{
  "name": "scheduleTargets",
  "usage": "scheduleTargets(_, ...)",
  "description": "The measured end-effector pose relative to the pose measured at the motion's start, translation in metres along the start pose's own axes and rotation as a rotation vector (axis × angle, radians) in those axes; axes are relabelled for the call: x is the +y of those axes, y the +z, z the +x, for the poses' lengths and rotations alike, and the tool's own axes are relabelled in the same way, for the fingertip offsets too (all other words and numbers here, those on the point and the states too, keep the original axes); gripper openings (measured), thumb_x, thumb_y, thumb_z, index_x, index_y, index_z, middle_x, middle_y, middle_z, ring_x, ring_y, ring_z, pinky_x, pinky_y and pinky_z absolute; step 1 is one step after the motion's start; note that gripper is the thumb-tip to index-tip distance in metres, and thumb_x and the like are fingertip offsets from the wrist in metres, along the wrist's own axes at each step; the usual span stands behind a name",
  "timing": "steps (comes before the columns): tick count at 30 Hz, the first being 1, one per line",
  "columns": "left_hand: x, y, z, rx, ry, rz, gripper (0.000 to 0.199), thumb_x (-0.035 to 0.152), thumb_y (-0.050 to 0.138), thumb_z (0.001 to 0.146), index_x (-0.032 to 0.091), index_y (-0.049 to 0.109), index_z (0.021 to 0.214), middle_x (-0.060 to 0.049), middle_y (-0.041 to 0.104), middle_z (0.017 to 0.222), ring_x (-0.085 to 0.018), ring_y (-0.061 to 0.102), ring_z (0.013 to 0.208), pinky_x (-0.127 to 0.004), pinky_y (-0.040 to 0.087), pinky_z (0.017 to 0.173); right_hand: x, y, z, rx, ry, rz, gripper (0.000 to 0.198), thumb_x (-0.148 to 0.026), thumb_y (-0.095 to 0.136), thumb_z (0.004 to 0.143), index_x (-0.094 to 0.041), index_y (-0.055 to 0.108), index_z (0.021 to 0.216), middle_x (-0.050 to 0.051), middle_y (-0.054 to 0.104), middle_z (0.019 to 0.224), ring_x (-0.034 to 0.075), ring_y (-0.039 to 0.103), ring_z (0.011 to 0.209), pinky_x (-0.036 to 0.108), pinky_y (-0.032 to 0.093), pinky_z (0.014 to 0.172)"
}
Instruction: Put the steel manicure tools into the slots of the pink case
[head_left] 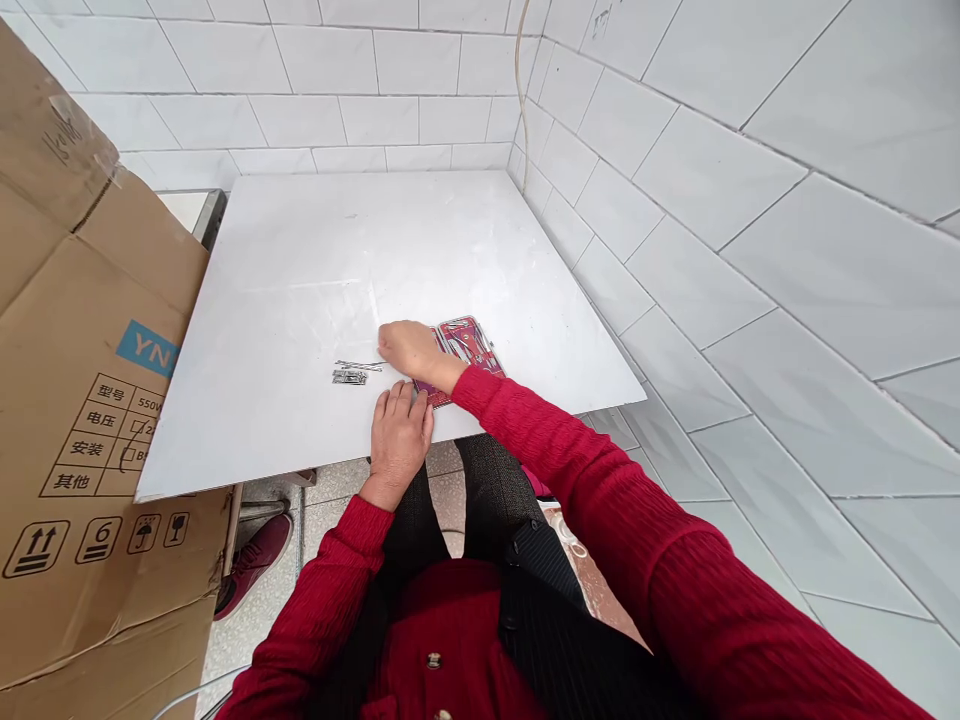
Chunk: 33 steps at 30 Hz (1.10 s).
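An open manicure set case (474, 345) with a red lining and slim metal tools lies on the white board. My left hand (400, 432) rests at the board's front edge, fingers lying flat and touching the case's near left corner. Reaching across the case, my right hand (412, 348) is curled closed above the board. Its fingertips are hidden, so what they hold cannot be made out. To its left lie several thin metal tools (360, 364) and a cluster of small metal pieces, which look like nail clippers (349, 377). The case's left half is partly covered by my right wrist.
The white board (300, 240) reaches back to a tiled wall (420, 70), with another tiled wall (697, 250) along its right. Large cardboard boxes (82, 330) stand against its left side. A pale cable (519, 90) hangs in the back corner.
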<state>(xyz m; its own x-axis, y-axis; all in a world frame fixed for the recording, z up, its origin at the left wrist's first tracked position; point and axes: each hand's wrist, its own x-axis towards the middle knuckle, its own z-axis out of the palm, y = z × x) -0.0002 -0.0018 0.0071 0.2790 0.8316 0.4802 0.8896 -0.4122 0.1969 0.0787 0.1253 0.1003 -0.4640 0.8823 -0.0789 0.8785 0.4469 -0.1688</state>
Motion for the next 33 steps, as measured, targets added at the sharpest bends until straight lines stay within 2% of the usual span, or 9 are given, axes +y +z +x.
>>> scheduleTargets(2, 0.002, 0.000, 0.000, -0.002, 0.003, 0.020, 0.035, 0.024, 0.044, 0.104, 0.010, 0.069, 0.124, -0.023, 0.067, 0.133, -0.035, 0.058, 0.132, -0.052, 0.045, 0.112, 0.018, -0.005, -0.005, 0.000, 0.055, -0.023, 0.033, -0.024, 0.053, 0.099, -0.010, 0.073, 0.120, 0.023, 0.075, 0.119, 0.031, 0.072, 0.112, 0.033, 0.054, 0.091)
scheduleTargets(5, 0.004, 0.000, 0.000, 0.002, -0.005, 0.012, 0.034, 0.024, 0.045, 0.104, 0.010, 0.069, 0.123, -0.023, 0.067, 0.133, -0.034, 0.058, 0.133, -0.052, 0.044, 0.113, 0.034, -0.009, -0.012, -0.039, 0.170, -0.059, 0.033, -0.026, 0.054, 0.098, -0.009, 0.075, 0.116, 0.023, 0.076, 0.117, 0.032, 0.073, 0.111, 0.035, 0.056, 0.089)
scheduleTargets(9, 0.005, -0.001, 0.000, 0.004, -0.016, -0.002, 0.033, 0.024, 0.046, 0.104, 0.012, 0.069, 0.123, -0.021, 0.067, 0.133, -0.033, 0.059, 0.133, -0.052, 0.043, 0.115, 0.029, -0.005, -0.014, -0.083, 0.189, -0.105, 0.028, -0.021, 0.065, 0.091, -0.009, 0.076, 0.114, 0.024, 0.076, 0.115, 0.031, 0.074, 0.110, 0.032, 0.057, 0.090)
scheduleTargets(16, 0.004, -0.003, -0.001, -0.013, -0.006, 0.016, 0.033, 0.024, 0.045, 0.104, 0.012, 0.069, 0.123, -0.021, 0.067, 0.133, -0.034, 0.059, 0.133, -0.053, 0.043, 0.115, 0.024, -0.001, 0.003, -0.097, 0.174, -0.102, 0.030, -0.010, 0.072, 0.081, -0.009, 0.078, 0.110, 0.023, 0.078, 0.110, 0.031, 0.076, 0.106, 0.031, 0.059, 0.087)
scheduleTargets(21, 0.003, -0.002, -0.001, -0.008, -0.014, -0.033, 0.033, 0.024, 0.046, 0.103, 0.015, 0.069, 0.124, -0.021, 0.067, 0.133, -0.034, 0.058, 0.134, -0.054, 0.042, 0.116, 0.033, 0.001, 0.009, -0.226, 0.236, -0.008, 0.022, -0.009, 0.074, 0.077, -0.008, 0.080, 0.098, 0.017, 0.080, 0.086, 0.029, 0.078, 0.086, 0.031, 0.059, 0.077)
scheduleTargets(23, 0.003, -0.001, -0.002, -0.006, -0.011, -0.032, 0.033, 0.024, 0.046, 0.103, 0.013, 0.069, 0.124, -0.022, 0.067, 0.133, -0.034, 0.058, 0.134, -0.055, 0.042, 0.115, 0.034, 0.003, 0.010, -0.208, 0.239, 0.005, 0.019, -0.012, 0.072, 0.080, -0.008, 0.080, 0.097, 0.016, 0.079, 0.083, 0.028, 0.078, 0.083, 0.030, 0.059, 0.077)
scheduleTargets(28, 0.003, -0.001, -0.001, -0.003, -0.001, 0.010, 0.034, 0.024, 0.044, 0.104, 0.011, 0.069, 0.123, -0.022, 0.067, 0.132, -0.034, 0.059, 0.132, -0.053, 0.042, 0.115, 0.033, 0.009, 0.010, -0.072, 0.207, -0.038, 0.029, -0.020, 0.072, 0.085, -0.007, 0.077, 0.111, 0.023, 0.079, 0.101, 0.032, 0.076, 0.102, 0.030, 0.057, 0.085)
scheduleTargets(33, 0.004, -0.001, -0.001, -0.011, -0.008, -0.003, 0.034, 0.025, 0.044, 0.104, 0.012, 0.069, 0.123, -0.023, 0.067, 0.132, -0.035, 0.059, 0.133, -0.054, 0.043, 0.115, 0.031, 0.007, 0.009, -0.042, 0.197, -0.058, 0.032, -0.025, 0.068, 0.090, -0.007, 0.076, 0.116, 0.025, 0.076, 0.113, 0.033, 0.074, 0.108, 0.030, 0.056, 0.088)
